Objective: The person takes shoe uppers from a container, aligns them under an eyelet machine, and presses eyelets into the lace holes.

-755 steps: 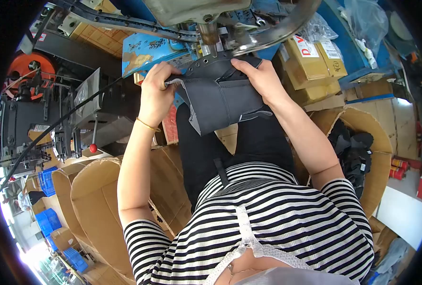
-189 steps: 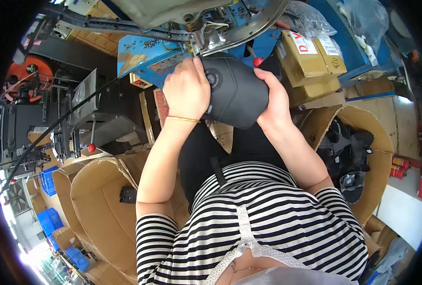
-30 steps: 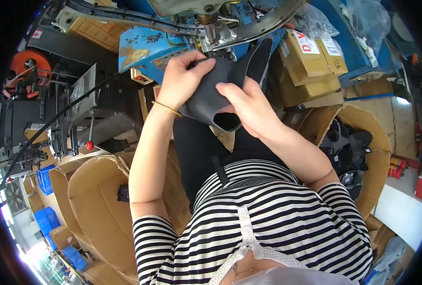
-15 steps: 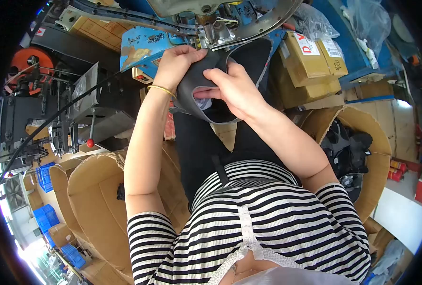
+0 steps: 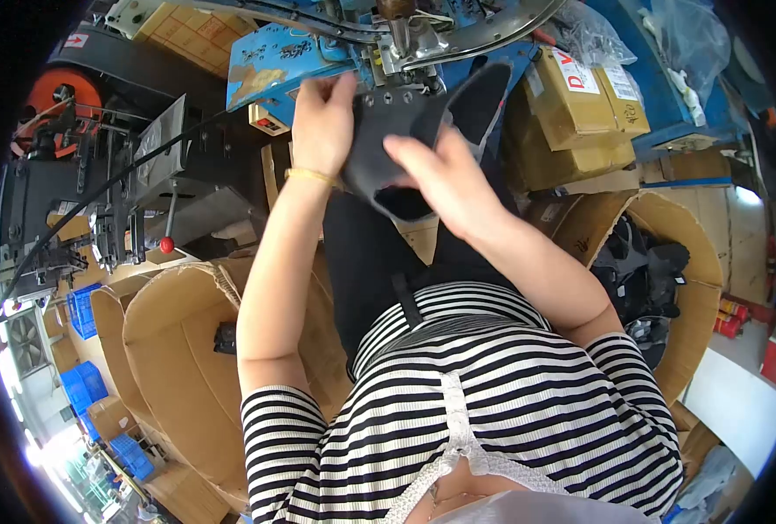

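A black shoe upper point(image 5: 379, 148), by its look, hangs just below the machine head point(image 5: 405, 39), with a row of metal eyelets along its top edge. My right hand point(image 5: 453, 179) grips it from the right, thumb on the outer face and the other fingers hidden inside or behind it. At its left edge is my left hand point(image 5: 325, 122), raised and smeared by motion; whether its fingers hold the edge is not clear. The lower end of the upper gapes in a dark opening.
A curved metal feed track point(image 5: 493, 44) runs beside the machine head. Taped cartons point(image 5: 571, 109) sit on the right. Black pieces point(image 5: 641, 271) fill a large cardboard box point(image 5: 698, 288); another box point(image 5: 178, 349) stands on the left. A red-knobbed lever point(image 5: 167, 245) belongs to the left machine.
The upper has come away from the machine head toward me, uncovering its eyelet row. My left hand has shifted up along the left edge and blurs; my right hand keeps its grip.
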A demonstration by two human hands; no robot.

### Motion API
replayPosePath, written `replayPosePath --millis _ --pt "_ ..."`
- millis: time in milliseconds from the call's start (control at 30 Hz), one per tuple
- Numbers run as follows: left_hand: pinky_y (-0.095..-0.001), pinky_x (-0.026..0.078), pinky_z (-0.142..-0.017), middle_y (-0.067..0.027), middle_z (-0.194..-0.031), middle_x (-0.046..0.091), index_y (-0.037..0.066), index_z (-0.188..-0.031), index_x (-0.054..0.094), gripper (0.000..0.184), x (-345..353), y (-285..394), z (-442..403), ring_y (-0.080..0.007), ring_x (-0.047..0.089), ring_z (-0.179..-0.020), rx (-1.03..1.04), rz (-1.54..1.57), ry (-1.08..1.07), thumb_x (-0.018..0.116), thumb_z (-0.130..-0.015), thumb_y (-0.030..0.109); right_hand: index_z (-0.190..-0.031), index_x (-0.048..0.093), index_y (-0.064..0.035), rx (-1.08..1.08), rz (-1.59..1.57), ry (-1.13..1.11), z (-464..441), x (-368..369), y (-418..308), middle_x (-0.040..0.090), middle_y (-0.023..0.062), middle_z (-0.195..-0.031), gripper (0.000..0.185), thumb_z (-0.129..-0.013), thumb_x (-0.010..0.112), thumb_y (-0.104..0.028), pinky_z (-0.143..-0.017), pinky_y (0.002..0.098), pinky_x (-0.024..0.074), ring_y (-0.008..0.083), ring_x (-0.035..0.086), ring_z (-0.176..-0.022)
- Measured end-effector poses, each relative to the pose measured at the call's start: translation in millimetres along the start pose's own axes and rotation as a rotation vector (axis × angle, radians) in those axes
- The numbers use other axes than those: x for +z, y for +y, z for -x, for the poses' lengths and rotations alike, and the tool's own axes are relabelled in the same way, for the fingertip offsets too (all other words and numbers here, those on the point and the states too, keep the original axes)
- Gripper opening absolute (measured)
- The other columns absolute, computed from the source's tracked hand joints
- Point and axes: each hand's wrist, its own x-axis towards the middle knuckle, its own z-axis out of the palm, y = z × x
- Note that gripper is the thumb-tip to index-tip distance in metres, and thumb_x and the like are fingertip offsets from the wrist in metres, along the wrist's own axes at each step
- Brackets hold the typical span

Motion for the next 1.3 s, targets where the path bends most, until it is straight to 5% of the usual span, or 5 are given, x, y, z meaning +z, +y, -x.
replayPosePath --millis 133,333,733,1000,1300 --pt "-0.0390 0.051 -0.065 -0.0101 -0.070 0.064 -0.003 -0.087 0.060 0.041 -36.8 -38.1 67.3 -0.0265 0.063 -0.063 0.024 -0.743 -0.099 0.060 -0.091 0.038 -0.111 0.046 0.0062 -0.318 0.748 -0.057 52.2 -8.3 60.6 0.061 0.0278 -0.094 0.032 -0.088 0.058 -0.012 -0.073 0.0463 0.0513 0.0440 0.062 -0.084" --pt "-0.0266 0.050 -0.048 -0.0045 -0.057 0.057 -0.004 -0.088 0.062 0.023 -87.5 -87.1 120.6 -0.0155 0.059 -0.047 -0.465 0.331 -0.206 0.054 -0.094 0.017 -0.089 0.058 0.0011 -0.704 1.185 -0.492 73.3 -6.5 125.9 0.061 0.0167 -0.087 0.015 -0.076 0.056 -0.006 -0.078 0.0410 0.0484 0.0348 0.060 -0.089" --pt "-0.0356 0.045 -0.056 -0.0149 -0.068 0.059 -0.001 -0.084 0.056 0.014 -141.7 -94.4 146.0 -0.0292 0.060 -0.060 -0.111 -0.344 0.016 0.059 -0.091 0.011 -0.091 0.064 -0.0031 -0.031 1.122 -1.109 82.2 -22.9 43.6 0.066 0.0152 -0.079 0.016 -0.077 0.065 -0.011 -0.069 0.0382 0.0535 0.0303 0.067 -0.079" --pt "-0.0412 0.046 -0.062 -0.0220 -0.075 0.057 0.000 -0.084 0.056 0.009 -111.4 -122.3 160.7 -0.0401 0.056 -0.071 0.131 -0.217 -0.248 0.060 -0.087 0.008 -0.098 0.061 -0.0050 -0.891 1.290 -0.612 40.9 45.0 73.9 0.058 0.0105 -0.108 0.033 -0.072 0.073 -0.020 -0.103 0.0468 0.0354 0.0277 0.053 -0.109" --pt "-0.0207 0.045 -0.065 0.0028 -0.079 0.058 -0.001 -0.095 0.061 0.009 -114.8 -158.1 170.0 -0.0049 0.052 -0.072 -0.299 0.395 -0.274 0.063 -0.092 0.007 -0.090 0.064 -0.0035 -0.780 1.326 -0.380 13.4 52.7 97.3 0.063 0.0072 -0.086 0.020 -0.075 0.067 -0.017 -0.081 0.0385 0.0419 0.0233 0.062 -0.085"
